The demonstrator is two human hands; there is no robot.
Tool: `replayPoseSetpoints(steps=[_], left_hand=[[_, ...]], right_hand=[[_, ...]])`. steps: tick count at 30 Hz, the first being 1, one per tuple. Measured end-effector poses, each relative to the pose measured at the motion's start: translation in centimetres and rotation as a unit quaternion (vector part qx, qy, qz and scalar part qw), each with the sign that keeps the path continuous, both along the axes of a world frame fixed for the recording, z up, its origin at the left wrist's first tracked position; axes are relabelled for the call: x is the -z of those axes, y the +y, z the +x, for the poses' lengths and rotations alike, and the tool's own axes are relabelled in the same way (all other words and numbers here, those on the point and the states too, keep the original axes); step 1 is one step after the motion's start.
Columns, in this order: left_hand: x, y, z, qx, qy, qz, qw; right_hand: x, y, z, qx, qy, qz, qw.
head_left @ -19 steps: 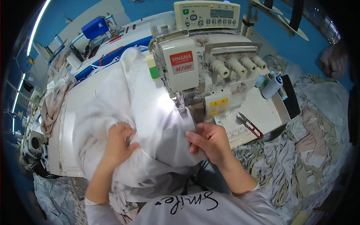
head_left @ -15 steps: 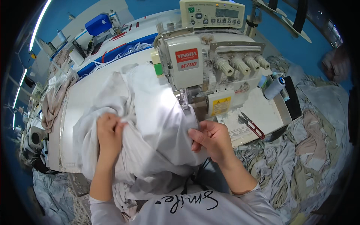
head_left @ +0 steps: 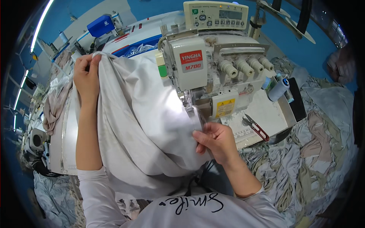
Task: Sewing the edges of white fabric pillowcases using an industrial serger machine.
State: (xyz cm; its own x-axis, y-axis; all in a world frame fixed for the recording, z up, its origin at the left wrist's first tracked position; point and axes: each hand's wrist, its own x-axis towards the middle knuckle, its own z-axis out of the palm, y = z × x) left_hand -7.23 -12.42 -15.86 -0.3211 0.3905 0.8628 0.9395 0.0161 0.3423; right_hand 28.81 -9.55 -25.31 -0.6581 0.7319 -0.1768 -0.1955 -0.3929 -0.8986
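Observation:
A large light-grey fabric piece drapes over the machine table and down toward my lap. My left hand is closed on its far left edge, holding it raised near the back of the table. Close below the needle area of the white overlock sewing machine, my right hand pinches the fabric's right edge between thumb and fingers. The edge runs from there up to the presser foot, where a lamp lights the cloth brightly.
Red-handled thread snips lie on the machine's right-hand ledge, near a pale blue thread cone. Heaps of grey and beige cloth fill the right side. A blue tray with white strips sits behind the table. A control panel tops the machine.
My left hand has moved up and to the far left with the fabric, spreading the bunched folds into a wide, smoother drape. My right hand has hardly moved at the edge.

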Motion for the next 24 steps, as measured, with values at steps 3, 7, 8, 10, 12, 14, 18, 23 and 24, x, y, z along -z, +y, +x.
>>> replayPoseSetpoints(steps=[3,7,8,10,12,14,18,23,24], left_hand=[[-1.2,0.7,-1.7,-0.008,0.004,0.008,1.0],[-3.8,1.5,-3.2,-0.039,0.044,0.023,0.998],[-4.5,1.7,-3.4,-0.053,0.058,0.024,0.997],[-6.0,2.1,-3.8,-0.054,0.059,0.014,0.997],[-7.3,2.7,-4.2,-0.057,0.043,0.023,0.997],[-8.7,3.2,-4.9,-0.059,0.066,0.033,0.996],[-11.8,4.3,-6.8,-0.069,0.103,0.044,0.991],[-16.0,5.6,-7.9,-0.106,0.145,0.018,0.984],[-16.8,6.0,-7.7,-0.117,0.147,0.004,0.982]], right_hand=[[-0.1,-0.1,-0.1,0.003,0.001,-0.006,1.0],[-0.2,-0.2,-0.1,0.016,-0.005,0.004,1.0],[-0.2,-0.2,-0.1,0.012,-0.004,0.004,1.0],[-0.2,-0.3,-0.1,0.019,-0.008,-0.001,1.0],[-0.2,-0.3,-0.1,0.02,-0.004,0.001,1.0],[-0.2,-0.3,-0.1,0.022,0.0,0.003,1.0],[-0.2,-0.3,0.0,0.023,-0.004,-0.002,1.0],[-0.4,0.0,0.2,-0.005,-0.038,0.011,0.999],[-0.4,0.0,0.2,-0.011,-0.033,0.007,0.999]])
